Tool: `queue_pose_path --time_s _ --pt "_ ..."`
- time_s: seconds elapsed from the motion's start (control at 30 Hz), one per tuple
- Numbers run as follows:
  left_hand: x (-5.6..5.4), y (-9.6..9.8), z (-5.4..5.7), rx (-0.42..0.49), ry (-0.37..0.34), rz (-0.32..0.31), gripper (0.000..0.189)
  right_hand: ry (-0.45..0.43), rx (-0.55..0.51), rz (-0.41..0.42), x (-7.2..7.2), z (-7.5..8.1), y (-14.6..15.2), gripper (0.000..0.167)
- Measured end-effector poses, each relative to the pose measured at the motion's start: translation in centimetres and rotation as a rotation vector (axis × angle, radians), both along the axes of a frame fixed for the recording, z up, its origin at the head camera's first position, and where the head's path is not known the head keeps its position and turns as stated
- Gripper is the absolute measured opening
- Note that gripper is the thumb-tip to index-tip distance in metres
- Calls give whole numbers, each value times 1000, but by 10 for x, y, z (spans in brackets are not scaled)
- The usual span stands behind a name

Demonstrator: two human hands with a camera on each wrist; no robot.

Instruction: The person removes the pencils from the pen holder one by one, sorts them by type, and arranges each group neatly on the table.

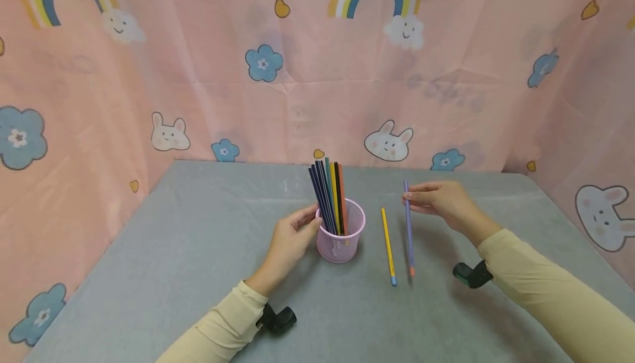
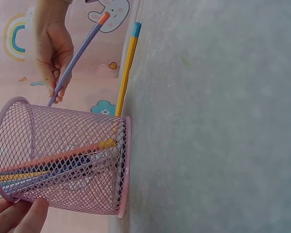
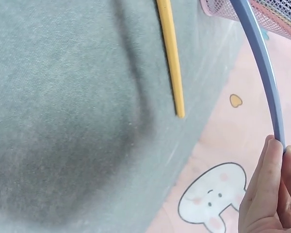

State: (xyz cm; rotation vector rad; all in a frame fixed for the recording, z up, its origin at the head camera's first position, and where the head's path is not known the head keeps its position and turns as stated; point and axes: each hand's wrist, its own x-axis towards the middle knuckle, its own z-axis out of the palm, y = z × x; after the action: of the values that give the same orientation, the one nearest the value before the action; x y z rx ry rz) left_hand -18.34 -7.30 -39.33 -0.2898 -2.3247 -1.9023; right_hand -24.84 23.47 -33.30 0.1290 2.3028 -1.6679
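Observation:
A pink mesh pencil cup [image 1: 328,248] stands upright on the table, and several dark, teal, yellow, black and orange pencils [image 1: 324,198] lean to the left inside it. My left hand [image 1: 286,243] holds the cup's left side at the rim, thumb in front and fingers behind. To the right of the cup, my right hand [image 1: 450,204] pinches a purple pencil [image 1: 409,236] near its far end; its red-tipped end points toward me. Between that pencil and the cup, a yellow pencil [image 1: 388,248] with a blue end lies on the table.
Grey cloth covers the table [image 1: 188,264]. Behind and beside it hangs a pink curtain [image 1: 317,98] printed with rainbows, rabbits and flowers. A black wrist mount [image 1: 278,320] sits under the left sleeve, and another black mount [image 1: 472,275] under the right.

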Motion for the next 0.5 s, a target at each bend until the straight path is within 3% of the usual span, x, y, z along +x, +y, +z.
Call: queue_pose_path --time_s 0.5 --pt "-1 1 -2 7 4 14 38 -60 -18 7 -3 -12 7 56"
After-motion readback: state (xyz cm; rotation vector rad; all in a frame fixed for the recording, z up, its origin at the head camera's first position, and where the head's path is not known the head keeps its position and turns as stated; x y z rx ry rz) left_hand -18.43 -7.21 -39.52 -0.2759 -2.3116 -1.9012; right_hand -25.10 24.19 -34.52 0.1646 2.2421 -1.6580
